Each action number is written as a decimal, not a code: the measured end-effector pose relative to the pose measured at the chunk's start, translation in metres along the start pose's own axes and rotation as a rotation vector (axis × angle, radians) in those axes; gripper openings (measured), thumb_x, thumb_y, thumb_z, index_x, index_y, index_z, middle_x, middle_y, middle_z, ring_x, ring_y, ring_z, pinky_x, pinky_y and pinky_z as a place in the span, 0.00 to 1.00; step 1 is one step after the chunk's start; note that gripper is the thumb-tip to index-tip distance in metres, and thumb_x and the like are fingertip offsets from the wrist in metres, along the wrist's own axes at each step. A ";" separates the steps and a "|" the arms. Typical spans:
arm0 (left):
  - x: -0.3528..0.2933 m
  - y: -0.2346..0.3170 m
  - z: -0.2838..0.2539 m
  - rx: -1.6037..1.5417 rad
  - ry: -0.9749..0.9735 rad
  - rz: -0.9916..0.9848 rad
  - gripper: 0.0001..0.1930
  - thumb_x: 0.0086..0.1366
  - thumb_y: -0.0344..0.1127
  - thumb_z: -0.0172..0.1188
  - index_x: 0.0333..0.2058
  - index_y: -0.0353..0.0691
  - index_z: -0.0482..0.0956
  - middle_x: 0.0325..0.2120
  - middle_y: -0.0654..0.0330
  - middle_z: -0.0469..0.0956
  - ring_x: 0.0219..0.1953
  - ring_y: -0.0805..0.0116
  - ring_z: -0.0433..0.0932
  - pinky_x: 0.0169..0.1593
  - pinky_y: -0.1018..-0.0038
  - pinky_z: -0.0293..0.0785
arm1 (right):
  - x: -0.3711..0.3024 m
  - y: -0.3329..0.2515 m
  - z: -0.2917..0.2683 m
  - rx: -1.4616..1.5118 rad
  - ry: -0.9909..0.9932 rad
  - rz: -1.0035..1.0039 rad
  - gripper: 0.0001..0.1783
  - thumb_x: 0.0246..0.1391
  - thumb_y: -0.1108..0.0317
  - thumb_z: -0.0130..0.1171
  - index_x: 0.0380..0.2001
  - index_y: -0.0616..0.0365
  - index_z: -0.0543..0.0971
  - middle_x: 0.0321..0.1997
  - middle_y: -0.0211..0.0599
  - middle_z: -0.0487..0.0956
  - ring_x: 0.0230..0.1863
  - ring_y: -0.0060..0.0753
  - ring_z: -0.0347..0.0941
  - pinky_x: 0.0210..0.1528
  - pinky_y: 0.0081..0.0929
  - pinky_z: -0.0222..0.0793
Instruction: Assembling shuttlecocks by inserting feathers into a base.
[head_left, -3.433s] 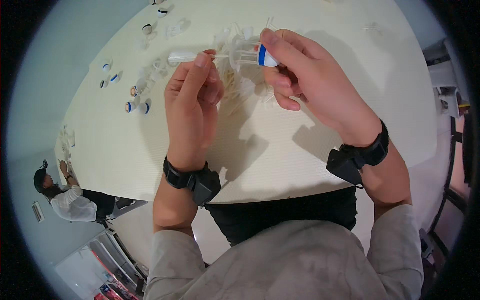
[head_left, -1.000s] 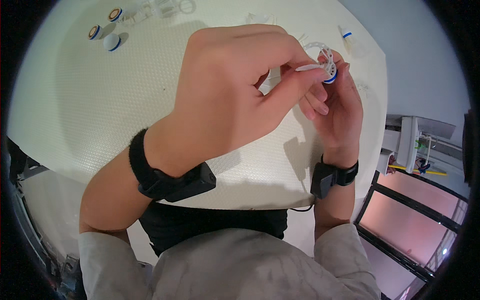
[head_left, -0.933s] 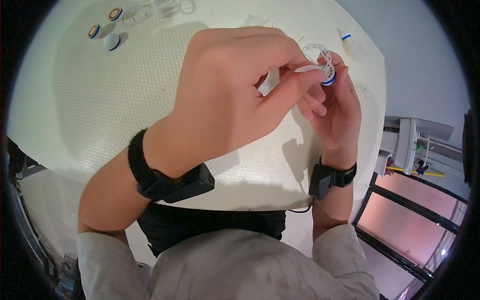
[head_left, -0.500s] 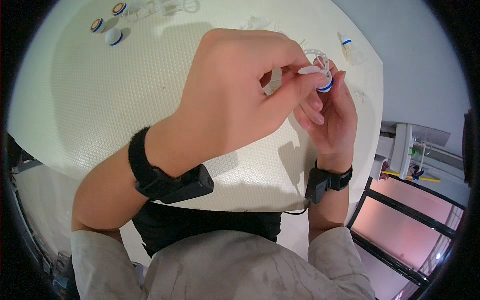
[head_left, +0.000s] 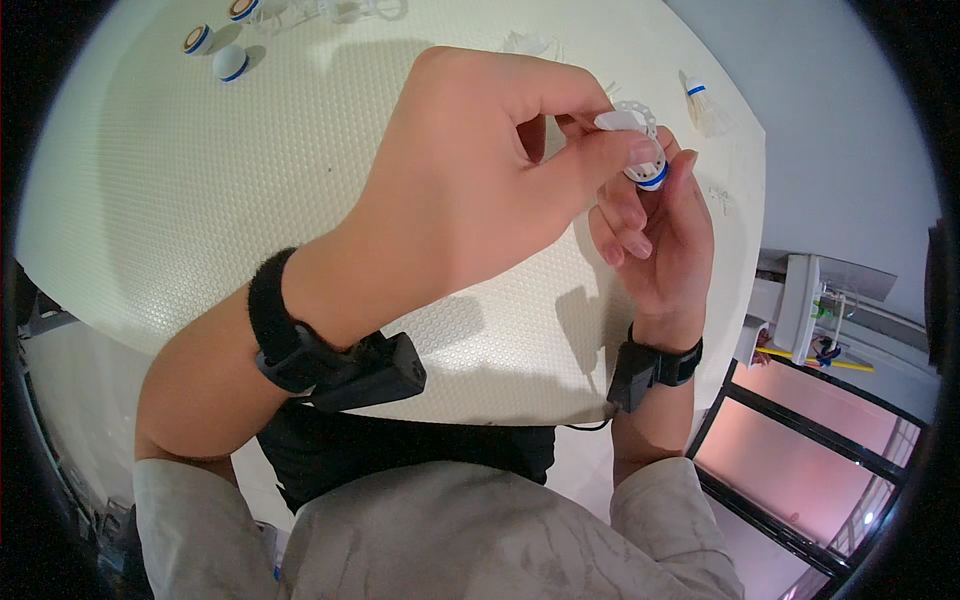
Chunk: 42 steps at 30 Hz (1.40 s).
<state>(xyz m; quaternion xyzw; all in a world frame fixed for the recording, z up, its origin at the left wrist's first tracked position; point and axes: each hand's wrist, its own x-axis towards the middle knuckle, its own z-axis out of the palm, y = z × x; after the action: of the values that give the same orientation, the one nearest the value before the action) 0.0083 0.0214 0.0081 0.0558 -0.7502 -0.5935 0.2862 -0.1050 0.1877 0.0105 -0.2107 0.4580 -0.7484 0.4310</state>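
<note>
My right hand [head_left: 675, 235] grips a shuttlecock [head_left: 653, 182] by its round base, which has a blue band. Around the shuttlecock's top shows a pale ring with holes [head_left: 636, 106]. Reaching across from the left, my left hand [head_left: 490, 170] pinches at the shuttlecock's upper side with thumb and forefinger. A small white feather piece [head_left: 622, 121] sticks out by those fingertips. Whether the feather is joined to the base is hidden by the thumb. Both wrists wear black straps with a box.
At the far left of the white textured table [head_left: 250, 170] lie several blue-banded cork bases [head_left: 230, 63] and clear skirt-like parts [head_left: 350, 10]. White scraps [head_left: 525, 42] lie behind my left hand. Another stripped shuttlecock [head_left: 697, 90] rests near the right edge.
The shuttlecock has tipped so that more of its open top and holes show. My left fingertips have shifted a little on it, while my right hand keeps its grip.
</note>
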 end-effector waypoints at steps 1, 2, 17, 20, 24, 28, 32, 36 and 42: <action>0.000 -0.001 0.000 0.000 0.003 0.001 0.07 0.62 0.34 0.68 0.31 0.37 0.85 0.18 0.71 0.76 0.19 0.88 0.63 0.22 0.85 0.54 | 0.000 0.000 0.001 -0.002 -0.002 0.001 0.19 0.72 0.53 0.41 0.51 0.57 0.70 0.25 0.33 0.70 0.15 0.16 0.56 0.20 0.22 0.64; 0.000 -0.002 0.000 -0.014 0.004 0.002 0.07 0.62 0.34 0.68 0.31 0.37 0.85 0.19 0.71 0.76 0.19 0.88 0.63 0.22 0.85 0.54 | -0.001 -0.001 0.002 -0.016 0.005 0.006 0.19 0.72 0.53 0.41 0.51 0.57 0.70 0.25 0.33 0.70 0.15 0.16 0.56 0.21 0.22 0.64; 0.002 -0.007 0.002 0.026 0.048 0.062 0.06 0.61 0.33 0.69 0.32 0.37 0.86 0.19 0.70 0.77 0.19 0.87 0.62 0.22 0.84 0.55 | -0.001 -0.001 0.006 -0.170 0.046 -0.050 0.20 0.71 0.51 0.42 0.50 0.56 0.70 0.24 0.35 0.71 0.16 0.16 0.56 0.23 0.21 0.66; 0.003 -0.008 0.002 0.046 0.048 0.069 0.06 0.61 0.33 0.69 0.33 0.37 0.86 0.20 0.69 0.77 0.19 0.87 0.63 0.21 0.84 0.55 | -0.001 -0.002 0.004 -0.188 0.030 -0.066 0.19 0.71 0.51 0.42 0.49 0.56 0.69 0.25 0.36 0.73 0.16 0.16 0.56 0.23 0.21 0.66; 0.007 -0.006 0.000 0.047 0.001 0.225 0.08 0.56 0.31 0.71 0.34 0.38 0.85 0.23 0.66 0.77 0.21 0.82 0.68 0.23 0.82 0.60 | 0.001 0.000 -0.002 -0.204 -0.020 -0.146 0.18 0.70 0.53 0.44 0.50 0.56 0.66 0.30 0.39 0.76 0.20 0.21 0.65 0.26 0.22 0.69; 0.010 -0.007 0.003 0.112 0.075 0.447 0.12 0.49 0.27 0.73 0.35 0.40 0.85 0.26 0.63 0.75 0.25 0.74 0.72 0.26 0.79 0.65 | -0.001 0.002 0.009 -0.249 0.000 -0.251 0.17 0.69 0.55 0.48 0.52 0.55 0.64 0.36 0.41 0.77 0.28 0.28 0.73 0.31 0.25 0.73; 0.008 -0.003 -0.004 0.195 0.019 0.568 0.15 0.43 0.23 0.72 0.33 0.41 0.84 0.27 0.61 0.73 0.26 0.67 0.73 0.29 0.76 0.68 | -0.004 0.003 0.010 -0.297 -0.052 -0.315 0.22 0.66 0.56 0.55 0.53 0.56 0.62 0.42 0.40 0.77 0.36 0.31 0.77 0.36 0.26 0.75; 0.008 0.000 -0.003 0.233 0.010 0.639 0.16 0.40 0.22 0.71 0.31 0.40 0.83 0.26 0.60 0.73 0.26 0.66 0.73 0.28 0.76 0.68 | -0.005 -0.002 0.006 -0.365 -0.092 -0.350 0.27 0.62 0.54 0.60 0.54 0.59 0.62 0.43 0.39 0.78 0.36 0.29 0.77 0.37 0.23 0.75; 0.007 0.006 -0.006 0.283 -0.069 0.610 0.16 0.38 0.23 0.72 0.31 0.41 0.83 0.27 0.61 0.73 0.26 0.65 0.74 0.28 0.75 0.68 | -0.007 -0.005 0.002 -0.367 -0.089 -0.320 0.31 0.59 0.55 0.64 0.55 0.62 0.63 0.42 0.40 0.79 0.37 0.24 0.77 0.38 0.19 0.75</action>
<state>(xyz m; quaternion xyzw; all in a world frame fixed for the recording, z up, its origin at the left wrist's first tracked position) 0.0075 0.0150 0.0173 -0.1523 -0.8166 -0.3720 0.4142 -0.1017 0.1931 0.0164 -0.3881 0.5276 -0.7014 0.2813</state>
